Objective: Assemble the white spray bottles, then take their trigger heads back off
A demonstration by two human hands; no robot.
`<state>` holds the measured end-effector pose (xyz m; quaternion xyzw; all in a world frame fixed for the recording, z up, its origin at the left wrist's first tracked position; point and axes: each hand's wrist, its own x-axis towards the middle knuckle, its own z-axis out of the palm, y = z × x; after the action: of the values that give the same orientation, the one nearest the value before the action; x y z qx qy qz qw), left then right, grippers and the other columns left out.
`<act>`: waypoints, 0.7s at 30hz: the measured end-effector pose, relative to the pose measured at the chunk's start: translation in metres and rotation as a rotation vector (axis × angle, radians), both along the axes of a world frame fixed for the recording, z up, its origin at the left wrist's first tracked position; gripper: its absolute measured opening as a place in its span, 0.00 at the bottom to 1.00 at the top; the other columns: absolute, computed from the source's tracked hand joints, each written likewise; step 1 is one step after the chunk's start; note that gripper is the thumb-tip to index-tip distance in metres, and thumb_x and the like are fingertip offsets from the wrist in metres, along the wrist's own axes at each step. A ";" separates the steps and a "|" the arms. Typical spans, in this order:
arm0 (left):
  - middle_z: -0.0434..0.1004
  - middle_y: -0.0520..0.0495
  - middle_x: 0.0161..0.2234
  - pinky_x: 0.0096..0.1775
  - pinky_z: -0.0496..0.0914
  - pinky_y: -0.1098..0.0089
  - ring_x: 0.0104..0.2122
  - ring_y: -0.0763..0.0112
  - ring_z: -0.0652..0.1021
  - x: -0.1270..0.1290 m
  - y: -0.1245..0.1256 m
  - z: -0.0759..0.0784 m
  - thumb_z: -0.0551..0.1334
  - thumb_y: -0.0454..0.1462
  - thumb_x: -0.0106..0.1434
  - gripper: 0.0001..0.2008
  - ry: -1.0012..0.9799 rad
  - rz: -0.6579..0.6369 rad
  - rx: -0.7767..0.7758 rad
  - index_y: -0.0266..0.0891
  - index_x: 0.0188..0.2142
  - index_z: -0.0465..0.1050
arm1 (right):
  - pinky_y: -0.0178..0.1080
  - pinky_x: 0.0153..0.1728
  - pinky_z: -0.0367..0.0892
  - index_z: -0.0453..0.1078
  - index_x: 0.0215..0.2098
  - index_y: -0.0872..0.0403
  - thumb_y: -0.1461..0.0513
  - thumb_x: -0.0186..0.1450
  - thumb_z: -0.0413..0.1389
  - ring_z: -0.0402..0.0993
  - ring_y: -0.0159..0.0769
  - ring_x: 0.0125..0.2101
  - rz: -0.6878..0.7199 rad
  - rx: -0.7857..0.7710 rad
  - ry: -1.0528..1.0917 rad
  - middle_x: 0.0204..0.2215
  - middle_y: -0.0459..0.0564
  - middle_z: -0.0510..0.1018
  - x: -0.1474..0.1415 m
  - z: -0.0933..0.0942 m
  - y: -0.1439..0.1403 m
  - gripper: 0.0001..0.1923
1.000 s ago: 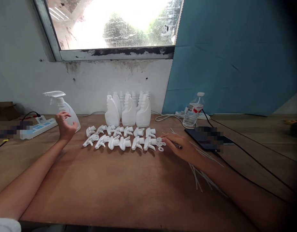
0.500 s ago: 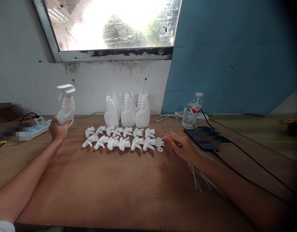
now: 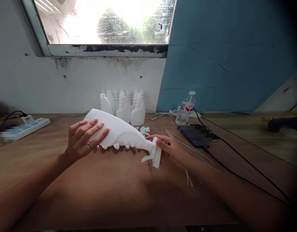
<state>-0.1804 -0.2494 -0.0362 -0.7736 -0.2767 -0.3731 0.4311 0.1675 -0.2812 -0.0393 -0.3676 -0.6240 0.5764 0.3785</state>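
Note:
A white spray bottle (image 3: pixel 114 125) lies tilted in the air between my two hands, its base up to the left and its neck down to the right. My left hand (image 3: pixel 84 138), with a ring on one finger, is closed around the base end. My right hand (image 3: pixel 166 145) grips the white trigger head (image 3: pixel 156 154) fitted on the neck; the trigger points left. Behind the bottle, a row of loose trigger heads (image 3: pixel 144 130) is mostly covered. Thin white tubes (image 3: pixel 187 145) lie by my right wrist and forearm.
Several white bottles without heads (image 3: pixel 138 111) stand by the wall. A clear water bottle (image 3: pixel 185 111) and a dark phone (image 3: pixel 195 137) with cables are on the right. On the left lies a power strip (image 3: pixel 30 128).
My left hand has brought the spray bottle from the far left to the middle and tipped it over. My right hand has left the small white rings and taken hold of the trigger head.

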 end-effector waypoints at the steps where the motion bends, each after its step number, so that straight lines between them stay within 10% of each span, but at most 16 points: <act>1: 0.80 0.49 0.42 0.48 0.67 0.55 0.44 0.58 0.79 0.002 -0.001 -0.002 0.64 0.33 0.60 0.14 -0.036 0.012 -0.070 0.53 0.43 0.76 | 0.34 0.17 0.70 0.72 0.44 0.57 0.43 0.57 0.60 0.74 0.34 0.22 -0.003 -0.012 -0.047 0.28 0.51 0.77 -0.001 0.001 -0.002 0.28; 6: 0.81 0.49 0.43 0.46 0.67 0.57 0.44 0.58 0.79 0.005 -0.005 0.001 0.63 0.33 0.61 0.12 -0.065 -0.056 -0.230 0.52 0.43 0.77 | 0.32 0.20 0.66 0.72 0.28 0.55 0.49 0.58 0.61 0.70 0.30 0.20 -0.018 0.159 -0.290 0.23 0.46 0.76 -0.001 0.009 -0.010 0.18; 10: 0.81 0.49 0.44 0.46 0.67 0.59 0.44 0.59 0.79 0.007 -0.006 0.015 0.61 0.35 0.62 0.15 0.055 -0.142 -0.408 0.52 0.48 0.75 | 0.31 0.20 0.62 0.70 0.33 0.55 0.52 0.61 0.60 0.68 0.28 0.19 -0.185 0.701 -0.587 0.24 0.45 0.76 0.006 0.004 -0.008 0.14; 16: 0.79 0.49 0.28 0.27 0.68 0.70 0.25 0.66 0.76 0.009 -0.020 0.041 0.66 0.48 0.55 0.23 -0.112 -0.196 -1.089 0.45 0.49 0.75 | 0.46 0.40 0.69 0.70 0.44 0.53 0.67 0.66 0.55 0.77 0.46 0.45 -0.245 1.780 -0.792 0.44 0.54 0.79 0.024 0.003 0.008 0.08; 21: 0.79 0.47 0.31 0.25 0.69 0.72 0.28 0.62 0.78 -0.029 -0.003 0.050 0.68 0.47 0.51 0.25 -0.502 -0.266 -1.712 0.37 0.46 0.76 | 0.50 0.45 0.68 0.69 0.35 0.50 0.73 0.62 0.58 0.72 0.49 0.53 -0.365 1.978 -0.726 0.44 0.50 0.79 0.048 0.023 0.012 0.11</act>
<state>-0.2091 -0.2529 0.0141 -0.7514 -0.4540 -0.2440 -0.4120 0.2158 -0.2697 -0.0161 -0.1348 -0.8251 -0.3950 0.3807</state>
